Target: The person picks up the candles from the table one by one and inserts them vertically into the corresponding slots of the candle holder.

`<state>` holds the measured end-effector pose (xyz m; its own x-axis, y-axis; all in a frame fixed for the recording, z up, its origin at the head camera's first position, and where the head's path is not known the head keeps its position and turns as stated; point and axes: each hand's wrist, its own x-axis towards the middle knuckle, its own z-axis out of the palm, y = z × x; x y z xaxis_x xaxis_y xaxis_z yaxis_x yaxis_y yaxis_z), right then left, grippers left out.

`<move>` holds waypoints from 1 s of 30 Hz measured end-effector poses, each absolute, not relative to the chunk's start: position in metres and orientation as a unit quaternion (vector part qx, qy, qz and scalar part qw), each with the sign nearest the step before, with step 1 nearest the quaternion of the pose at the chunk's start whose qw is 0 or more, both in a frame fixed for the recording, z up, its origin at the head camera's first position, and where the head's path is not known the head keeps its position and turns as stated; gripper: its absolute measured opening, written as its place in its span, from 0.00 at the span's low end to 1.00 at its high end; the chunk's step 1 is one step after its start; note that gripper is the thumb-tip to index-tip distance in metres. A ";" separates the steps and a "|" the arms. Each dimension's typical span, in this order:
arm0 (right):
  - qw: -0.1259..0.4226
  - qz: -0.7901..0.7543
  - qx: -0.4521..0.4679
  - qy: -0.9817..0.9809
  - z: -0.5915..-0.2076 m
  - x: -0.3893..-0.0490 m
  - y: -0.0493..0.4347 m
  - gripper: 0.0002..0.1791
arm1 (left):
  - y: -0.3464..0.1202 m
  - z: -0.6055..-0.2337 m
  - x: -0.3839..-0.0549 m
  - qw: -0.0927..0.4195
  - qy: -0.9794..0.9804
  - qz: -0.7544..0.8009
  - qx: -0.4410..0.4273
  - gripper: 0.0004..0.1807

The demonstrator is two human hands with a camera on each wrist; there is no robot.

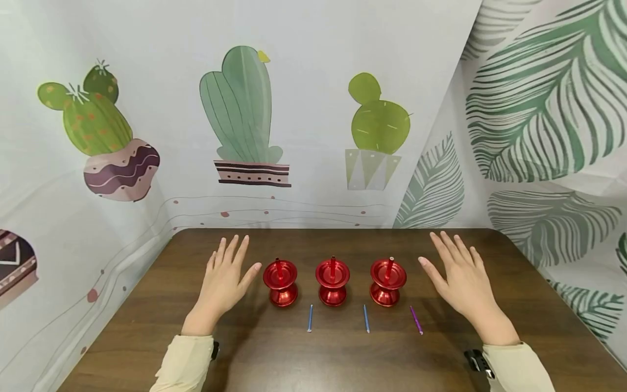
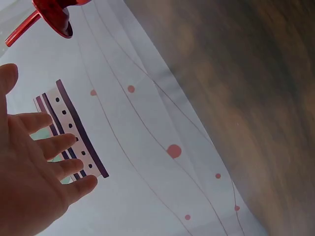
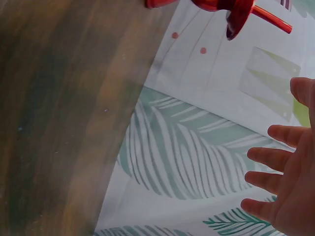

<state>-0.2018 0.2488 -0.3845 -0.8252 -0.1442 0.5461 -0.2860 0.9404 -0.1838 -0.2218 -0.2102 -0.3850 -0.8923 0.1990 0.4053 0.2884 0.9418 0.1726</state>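
Three shiny red candle holders stand upright in a row: a left one (image 1: 283,296), a middle one (image 1: 332,296) and a right one (image 1: 384,296). Each has a dish with a thin red tube rising from its centre. In front of them lie a blue candle (image 1: 310,318), a second blue candle (image 1: 366,319) and a purple candle (image 1: 416,320). My left hand (image 1: 222,280) is spread with straight fingers beside the left holder, holding nothing. On the other side, my right hand (image 1: 462,280) is likewise spread beside the right holder, its palm bare in the right wrist view.
Everything stands on a dark wooden table (image 1: 264,359) with rounded far corners. Behind it hangs a white cloth (image 1: 313,109) printed with cacti, and a leaf-patterned cloth (image 1: 553,109) covers the right side. A dark band (image 1: 477,362) circles the right wrist.
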 end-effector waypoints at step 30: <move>0.340 0.227 0.179 -0.895 -0.348 -0.200 0.207 0.27 | -0.202 -0.366 -0.213 0.223 -0.926 -0.241 -0.185 0.34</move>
